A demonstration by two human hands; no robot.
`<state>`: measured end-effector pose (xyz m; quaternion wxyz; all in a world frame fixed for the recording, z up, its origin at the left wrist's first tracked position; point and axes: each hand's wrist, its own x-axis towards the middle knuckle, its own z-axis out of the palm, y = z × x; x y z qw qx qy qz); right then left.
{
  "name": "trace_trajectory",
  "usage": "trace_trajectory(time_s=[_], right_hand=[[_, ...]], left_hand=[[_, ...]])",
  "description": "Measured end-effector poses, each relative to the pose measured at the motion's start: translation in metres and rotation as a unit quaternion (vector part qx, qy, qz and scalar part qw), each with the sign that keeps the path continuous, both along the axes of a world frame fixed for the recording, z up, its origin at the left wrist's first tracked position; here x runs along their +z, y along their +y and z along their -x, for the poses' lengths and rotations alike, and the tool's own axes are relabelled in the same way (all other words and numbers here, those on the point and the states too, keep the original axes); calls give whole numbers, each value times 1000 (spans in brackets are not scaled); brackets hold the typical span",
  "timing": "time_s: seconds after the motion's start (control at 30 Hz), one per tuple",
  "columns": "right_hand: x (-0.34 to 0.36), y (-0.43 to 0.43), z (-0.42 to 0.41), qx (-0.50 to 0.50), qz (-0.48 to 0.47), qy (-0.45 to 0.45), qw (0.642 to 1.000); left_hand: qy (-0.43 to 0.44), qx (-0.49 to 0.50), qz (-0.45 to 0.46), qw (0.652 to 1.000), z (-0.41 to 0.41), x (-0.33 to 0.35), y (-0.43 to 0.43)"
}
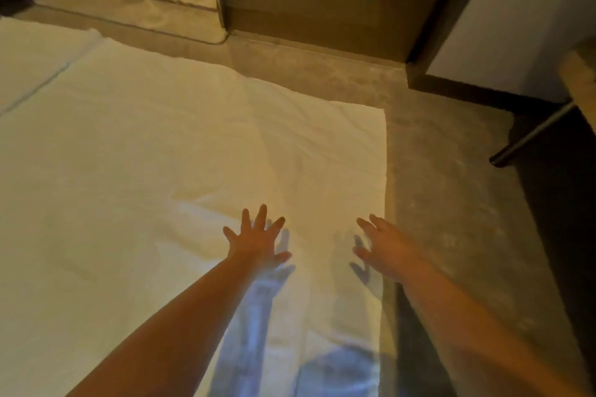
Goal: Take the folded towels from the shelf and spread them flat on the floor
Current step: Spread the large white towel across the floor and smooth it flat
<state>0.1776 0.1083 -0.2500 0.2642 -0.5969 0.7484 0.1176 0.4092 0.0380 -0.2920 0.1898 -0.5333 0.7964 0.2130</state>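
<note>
White towel [154,164] lies spread flat on the floor [435,177] and fills most of the view. A few shallow wrinkles run through its middle and near its far right corner. Its right edge runs straight, with bare grey floor beside it.

A second white towel [29,55] lies at far left with a thin dark stripe across it. It touches or overlaps the first; can't tell which.

Left hand [258,242] is over the towel's near right part, palm down, fingers straight and splayed wide, holding nothing. Right hand [383,248] is just inside the towel's right edge, palm down, fingers straight and a bit apart, holding nothing. Both bare forearms reach in from the bottom of the view. Hand shadows fall on the cloth just beside each hand. Can't tell whether the palms press the cloth or sit just above it.

A dark wood panel [306,0] stands at the far end of the floor. A white panel [503,26] is at upper right. A dark metal bar [532,134] slants down at right, well apart from the towels.
</note>
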Motion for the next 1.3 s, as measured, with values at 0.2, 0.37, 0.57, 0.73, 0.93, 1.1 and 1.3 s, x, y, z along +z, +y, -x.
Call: trace_trajectory(time_s=[0.2,0.37,0.57,0.73,0.93,1.1,1.3], right_hand=[[-62,-58,34,41,4,-42,998],[-102,-74,57,41,9,-67,997],[-109,-76,70,78,23,-33,996],[-110,-83,90,81,13,-17,996],[-111,-91,128,82,2,25,996],[-109,-102,150,77,-24,39,996],[-108,-101,148,79,-29,49,995]], left_hand=[[6,99,-39,994,15,-41,16],[-10,124,-43,991,37,-67,28],[-16,155,-53,986,61,-72,25],[-21,151,-48,987,80,-79,19],[-19,142,-38,989,116,-87,10],[12,151,-34,988,139,-87,6],[15,149,-34,988,141,-83,7]])
